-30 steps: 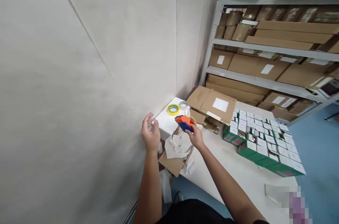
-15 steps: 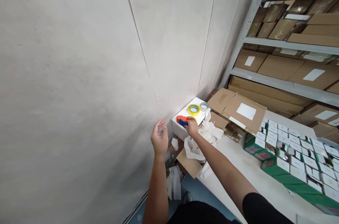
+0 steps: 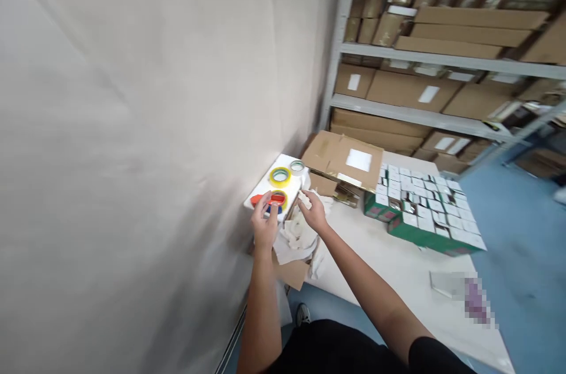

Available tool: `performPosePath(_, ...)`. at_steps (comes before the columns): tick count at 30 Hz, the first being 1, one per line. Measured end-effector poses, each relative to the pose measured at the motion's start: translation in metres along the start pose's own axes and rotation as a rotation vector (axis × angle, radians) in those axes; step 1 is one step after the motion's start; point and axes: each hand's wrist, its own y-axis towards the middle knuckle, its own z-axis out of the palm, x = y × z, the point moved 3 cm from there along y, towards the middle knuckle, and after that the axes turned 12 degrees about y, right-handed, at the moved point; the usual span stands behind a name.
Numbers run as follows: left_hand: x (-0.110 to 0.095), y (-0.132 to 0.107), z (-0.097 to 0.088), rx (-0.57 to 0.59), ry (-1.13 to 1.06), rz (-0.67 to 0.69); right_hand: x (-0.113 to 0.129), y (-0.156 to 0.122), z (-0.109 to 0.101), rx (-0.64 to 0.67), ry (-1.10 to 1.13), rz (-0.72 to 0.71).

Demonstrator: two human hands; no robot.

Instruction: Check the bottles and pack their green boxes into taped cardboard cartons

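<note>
An orange and blue tape dispenser (image 3: pixel 277 199) with a yellow-rimmed roll of tape is in my left hand (image 3: pixel 264 227), whose fingers and thumb close on it and cover part of it. It is over a white foam box (image 3: pixel 260 186) by the wall. My right hand (image 3: pixel 313 213) is just to the right, fingers apart and holding nothing, above crumpled white paper (image 3: pixel 300 235). A yellow-rimmed tape roll (image 3: pixel 271 176) and a paler tape roll (image 3: pixel 297 166) lie on top of the box.
An opened cardboard box (image 3: pixel 325 153) stands behind the paper on the white table (image 3: pixel 349 244). Rows of small white-topped green boxes (image 3: pixel 424 232) stand to the right. Shelves (image 3: pixel 398 110) of cartons rise behind; a plain wall (image 3: pixel 177 126) runs along the left.
The dispenser has passed from my right hand to my left. My right hand has opened and drawn off to the right. The view has turned right, showing more table and floor.
</note>
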Motion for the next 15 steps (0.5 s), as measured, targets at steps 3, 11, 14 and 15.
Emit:
performPosePath(3, -0.012, 0.002, 0.058, 0.151, -0.054, 0.018, -0.010, -0.007, -0.058, -0.098, -0.027, 0.055)
performPosePath(11, -0.048, -0.037, 0.219, 0.499, -0.166, 0.031, -0.048, -0.068, -0.232, -0.487, -0.063, 0.243)
performPosePath(14, -0.064, -0.065, 0.271, 0.618, -0.175, 0.069, -0.061, -0.097, -0.288, -0.598, -0.073, 0.298)
performPosePath(15, -0.068, -0.074, 0.286, 0.647, -0.172, 0.079, -0.066, -0.105, -0.305, -0.616, -0.079, 0.309)
